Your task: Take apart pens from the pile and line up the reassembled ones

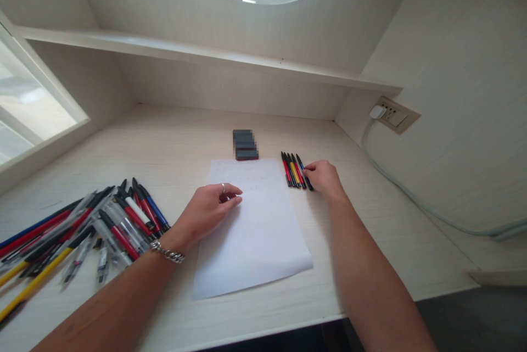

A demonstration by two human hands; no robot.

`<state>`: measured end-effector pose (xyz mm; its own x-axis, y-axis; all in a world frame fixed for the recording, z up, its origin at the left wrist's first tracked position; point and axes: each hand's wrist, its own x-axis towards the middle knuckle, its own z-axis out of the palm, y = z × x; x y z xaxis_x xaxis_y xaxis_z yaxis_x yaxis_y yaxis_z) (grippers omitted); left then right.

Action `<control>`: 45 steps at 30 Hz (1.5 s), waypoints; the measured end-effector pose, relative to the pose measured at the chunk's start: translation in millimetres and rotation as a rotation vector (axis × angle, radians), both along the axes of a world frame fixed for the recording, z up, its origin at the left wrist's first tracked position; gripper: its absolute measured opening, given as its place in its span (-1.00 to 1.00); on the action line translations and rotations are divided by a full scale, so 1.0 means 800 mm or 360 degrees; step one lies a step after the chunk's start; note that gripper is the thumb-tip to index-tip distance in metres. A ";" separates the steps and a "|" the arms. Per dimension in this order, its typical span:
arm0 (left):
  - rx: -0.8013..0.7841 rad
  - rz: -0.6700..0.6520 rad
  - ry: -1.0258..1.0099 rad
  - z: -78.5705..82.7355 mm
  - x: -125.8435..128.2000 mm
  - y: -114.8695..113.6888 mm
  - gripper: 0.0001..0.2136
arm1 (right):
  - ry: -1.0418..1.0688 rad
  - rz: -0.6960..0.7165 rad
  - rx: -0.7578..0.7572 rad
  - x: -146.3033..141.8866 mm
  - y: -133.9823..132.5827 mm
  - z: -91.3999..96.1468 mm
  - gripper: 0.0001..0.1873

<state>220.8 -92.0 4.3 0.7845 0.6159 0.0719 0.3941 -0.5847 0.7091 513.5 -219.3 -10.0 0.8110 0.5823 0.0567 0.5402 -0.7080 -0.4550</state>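
My right hand [323, 176] pinches a dark blue and black pen [300, 162] at the right end of a short row. Beside it in that row lie several red, black and yellow pens [291, 169], roughly parallel. A white sheet of paper [255, 231] lies flat on the desk, with faint writing near its top. Over the paper's left part hovers or rests my left hand [209, 206], its thumb and fingers slightly apart and nothing visible between them. To its left a heap of mixed pens [123, 220] spreads out, partly hidden behind my left forearm.
A small dark, pixelated block [245, 145] stands just beyond the paper's top edge. A low shelf [206, 61] runs across the back of the desk [181, 132]. At the right, a white cable [395, 182] hangs from a plug in the wall socket [395, 115].
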 end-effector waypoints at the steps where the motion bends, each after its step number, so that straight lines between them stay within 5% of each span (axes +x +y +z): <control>1: 0.0005 -0.0001 0.0003 0.000 0.000 0.000 -0.74 | 0.0002 0.0002 -0.0007 -0.001 0.001 0.000 -0.77; 22: 0.0027 -0.0015 -0.0011 -0.004 0.000 0.002 -0.75 | 0.0003 0.0039 0.0076 -0.010 0.003 0.003 -0.76; 28: 0.0033 -0.0025 -0.0023 -0.008 0.000 0.004 -0.76 | -0.0118 0.0013 0.0225 -0.027 0.008 0.020 -0.76; 30: 0.0051 -0.0029 -0.0030 -0.008 0.000 0.005 -0.77 | -0.0144 0.0114 0.0378 -0.050 0.017 0.028 -0.75; 32: 0.0091 -0.0025 -0.0024 -0.007 -0.001 0.006 -0.77 | -0.0078 0.0451 0.0454 -0.082 0.027 0.034 -0.77; 36: 0.0199 0.0010 0.0007 -0.003 -0.005 0.010 -0.77 | -0.0034 0.1062 0.0232 -0.146 0.040 0.035 -0.80; 40: 0.0324 0.0130 0.0072 0.003 -0.012 0.020 -0.77 | -0.0033 0.1180 -0.0006 -0.171 0.044 0.027 -0.81; 45: 0.0504 0.0296 0.0137 0.024 -0.033 0.034 -0.77 | -0.0019 0.1163 -0.0029 -0.166 0.052 0.013 -0.84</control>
